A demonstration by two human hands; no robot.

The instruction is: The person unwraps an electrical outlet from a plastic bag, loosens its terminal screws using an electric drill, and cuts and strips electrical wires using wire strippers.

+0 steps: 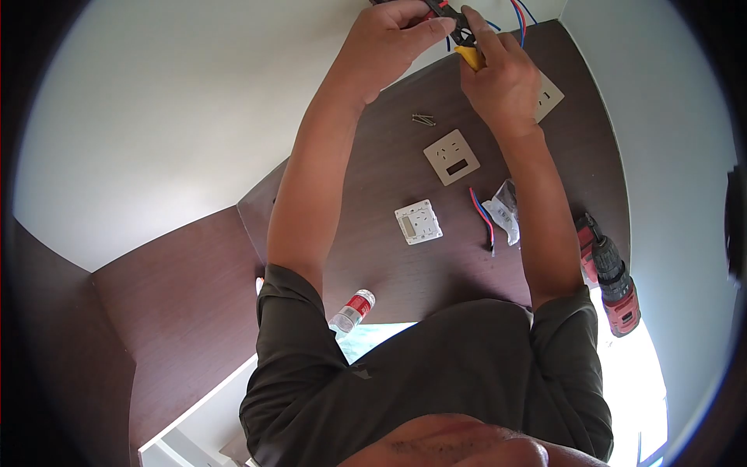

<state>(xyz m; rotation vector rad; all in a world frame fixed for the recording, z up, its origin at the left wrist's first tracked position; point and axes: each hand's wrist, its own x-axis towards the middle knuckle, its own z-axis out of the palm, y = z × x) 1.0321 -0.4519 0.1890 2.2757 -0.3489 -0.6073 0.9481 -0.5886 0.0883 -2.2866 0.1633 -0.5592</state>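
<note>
My right hand (506, 82) is closed around the yellow handle of a pair of wire strippers (464, 36), whose dark head points up toward the wall. Close beside it, my left hand (393, 47) is pinched at the tool's far side, where a bit of red wire (436, 8) shows by the fingertips. My fingers cover most of what lies between the hands. Blue and red wires (522, 23) stick out near the wall, just above my right hand. A beige socket cover (549, 97) lies partly hidden behind my right wrist.
Between my forearms lie several screws (423, 120), another beige socket plate (452, 157), a white socket module (419, 222), cut wires (482, 220) and a plastic bag (504, 212). A red cordless drill (615, 284) rests at the right edge, a bottle (354, 310) near my left upper arm.
</note>
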